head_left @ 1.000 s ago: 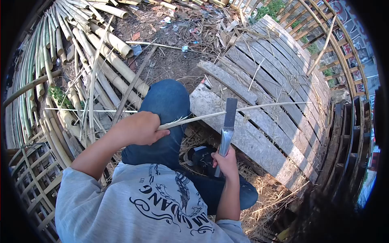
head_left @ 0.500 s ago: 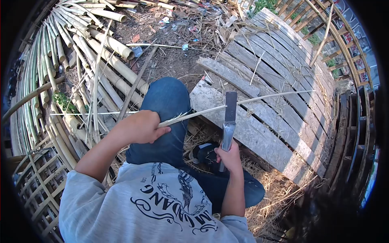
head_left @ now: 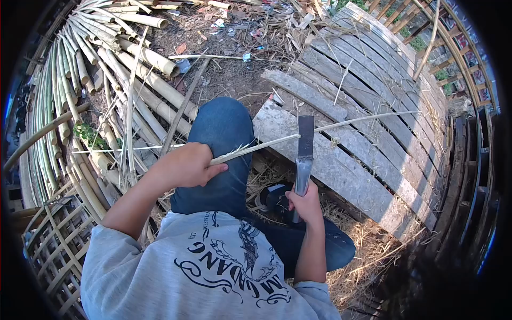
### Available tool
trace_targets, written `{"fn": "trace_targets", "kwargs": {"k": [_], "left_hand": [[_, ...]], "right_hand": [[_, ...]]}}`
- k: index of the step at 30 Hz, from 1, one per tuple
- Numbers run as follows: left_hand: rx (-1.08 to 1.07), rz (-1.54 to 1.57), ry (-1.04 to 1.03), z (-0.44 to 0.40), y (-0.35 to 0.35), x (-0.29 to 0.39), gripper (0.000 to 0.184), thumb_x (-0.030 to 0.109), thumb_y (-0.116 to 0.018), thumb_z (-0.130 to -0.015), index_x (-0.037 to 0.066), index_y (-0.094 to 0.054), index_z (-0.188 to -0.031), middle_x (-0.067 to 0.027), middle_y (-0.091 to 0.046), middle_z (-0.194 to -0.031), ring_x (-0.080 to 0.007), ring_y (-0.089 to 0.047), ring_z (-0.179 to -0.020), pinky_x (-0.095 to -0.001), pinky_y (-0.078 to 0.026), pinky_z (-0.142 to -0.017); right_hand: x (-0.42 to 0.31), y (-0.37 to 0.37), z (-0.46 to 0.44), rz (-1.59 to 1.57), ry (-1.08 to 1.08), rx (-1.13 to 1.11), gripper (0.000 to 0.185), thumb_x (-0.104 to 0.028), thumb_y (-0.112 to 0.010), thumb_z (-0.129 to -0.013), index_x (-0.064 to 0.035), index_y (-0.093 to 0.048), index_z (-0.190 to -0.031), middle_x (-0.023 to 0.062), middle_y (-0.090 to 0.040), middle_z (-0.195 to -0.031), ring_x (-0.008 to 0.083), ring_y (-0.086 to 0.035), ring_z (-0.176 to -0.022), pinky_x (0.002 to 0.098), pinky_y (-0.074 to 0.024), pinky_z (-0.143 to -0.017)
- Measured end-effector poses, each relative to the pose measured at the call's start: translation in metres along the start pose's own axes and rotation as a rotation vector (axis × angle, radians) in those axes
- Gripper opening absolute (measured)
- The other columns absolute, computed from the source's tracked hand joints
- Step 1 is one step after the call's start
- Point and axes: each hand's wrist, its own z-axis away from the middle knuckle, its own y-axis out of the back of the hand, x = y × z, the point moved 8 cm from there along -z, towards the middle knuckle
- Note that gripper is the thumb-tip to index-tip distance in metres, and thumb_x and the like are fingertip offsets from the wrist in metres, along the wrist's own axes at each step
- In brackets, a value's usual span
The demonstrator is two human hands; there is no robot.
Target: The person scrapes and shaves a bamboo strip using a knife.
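My left hand is wrapped round a long thin bamboo strip above my raised knee. Loose fibres stick up from the strip just past my thumb. The strip runs right over a wooden platform, and a thin end shows to the left of my wrist. My right hand grips the metal handle of a broad-bladed knife, held upright with its blade crossing the strip. Whether the blade touches the strip or only overlaps it, I cannot tell.
Bamboo poles lie fanned out at the left. A slatted wooden platform carries a loose board. Woven bamboo lattice stands at lower left, straw lies at lower right, and a bamboo fence rises at upper right.
The view has shifted slightly, and the platform and poles appear a little displaced. The knife sits slightly higher and further right in view. Both hands keep their holds.
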Motion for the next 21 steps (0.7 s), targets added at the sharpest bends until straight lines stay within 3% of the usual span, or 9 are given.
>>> {"fn": "trace_targets", "kwargs": {"k": [3,6,9,11,13,15,18,21], "left_hand": [[-0.039,0.034,0.005,0.000,-0.003,-0.001,0.058,0.045,-0.054,-0.094,0.005,-0.067,-0.054,-0.0110,-0.061,-0.054,-0.0313,-0.064,-0.060,-0.0402,-0.052,-0.066],[-0.017,-0.023,0.073,0.004,0.004,0.004,0.056,0.042,-0.056,-0.094,0.001,-0.065,-0.056,-0.0124,-0.062,-0.055,-0.0331,-0.065,-0.060,-0.0422,-0.053,-0.066],[-0.010,-0.023,-0.019,0.000,0.000,0.000,0.056,0.042,-0.057,-0.093,0.001,-0.065,-0.056,-0.0122,-0.063,-0.056,-0.0331,-0.065,-0.061,-0.0420,-0.053,-0.066],[-0.013,0.010,0.011,-0.001,0.001,0.002,0.056,0.042,-0.057,-0.093,0.000,-0.065,-0.056,-0.0124,-0.062,-0.056,-0.0331,-0.065,-0.061,-0.0419,-0.053,-0.066],[-0.031,0.015,0.051,0.004,-0.002,-0.001,0.057,0.042,-0.056,-0.093,0.000,-0.065,-0.056,-0.0125,-0.062,-0.056,-0.0332,-0.065,-0.061,-0.0417,-0.053,-0.067],[-0.054,0.002,0.035,-0.001,-0.001,-0.001,0.056,0.043,-0.056,-0.094,0.001,-0.065,-0.057,-0.0117,-0.062,-0.055,-0.0324,-0.065,-0.060,-0.0412,-0.053,-0.067],[-0.081,0.046,0.020,-0.002,-0.005,-0.002,0.057,0.043,-0.055,-0.094,0.001,-0.065,-0.057,-0.0101,-0.062,-0.054,-0.0313,-0.066,-0.060,-0.0409,-0.053,-0.067],[-0.068,-0.052,0.083,0.002,0.001,0.003,0.057,0.043,-0.055,-0.094,0.001,-0.064,-0.057,-0.0093,-0.062,-0.054,-0.0308,-0.066,-0.059,-0.0411,-0.053,-0.066]], "right_hand": [[0.001,0.010,-0.007,-0.062,0.025,0.069,0.023,0.007,-0.063,-0.076,-0.0023,-0.046,-0.089,0.0036,-0.052,-0.062,0.0124,-0.054,-0.046,0.0277,-0.0449,-0.042],[-0.003,-0.024,0.001,0.036,-0.011,-0.017,0.024,0.007,-0.065,-0.075,-0.0039,-0.048,-0.087,0.0027,-0.050,-0.060,0.0103,-0.054,-0.047,0.0249,-0.0449,-0.042],[-0.005,0.016,-0.005,0.012,0.006,0.002,0.024,0.006,-0.064,-0.076,-0.0037,-0.047,-0.089,0.0029,-0.051,-0.060,0.0114,-0.054,-0.046,0.0266,-0.0462,-0.042],[0.004,0.007,-0.009,-0.327,0.041,0.248,0.021,0.006,-0.064,-0.076,-0.0034,-0.047,-0.085,0.0033,-0.051,-0.062,0.0122,-0.053,-0.045,0.0269,-0.0457,-0.041],[0.000,-0.021,0.001,0.107,0.008,0.013,0.021,0.005,-0.063,-0.078,-0.0029,-0.048,-0.090,0.0031,-0.052,-0.063,0.0113,-0.053,-0.045,0.0262,-0.0444,-0.042],[0.006,-0.023,0.002,-0.037,-0.019,-0.031,0.021,0.005,-0.062,-0.078,-0.0018,-0.048,-0.091,0.0030,-0.052,-0.064,0.0114,-0.053,-0.046,0.0271,-0.0448,-0.043],[0.001,-0.001,-0.003,-0.082,0.037,0.204,0.022,0.006,-0.065,-0.075,-0.0032,-0.047,-0.084,0.0027,-0.051,-0.063,0.0116,-0.054,-0.046,0.0267,-0.0456,-0.043],[0.000,-0.034,0.007,-0.027,0.004,0.037,0.021,0.006,-0.064,-0.075,-0.0038,-0.047,-0.083,0.0022,-0.051,-0.062,0.0108,-0.053,-0.045,0.0260,-0.0447,-0.042]]}}
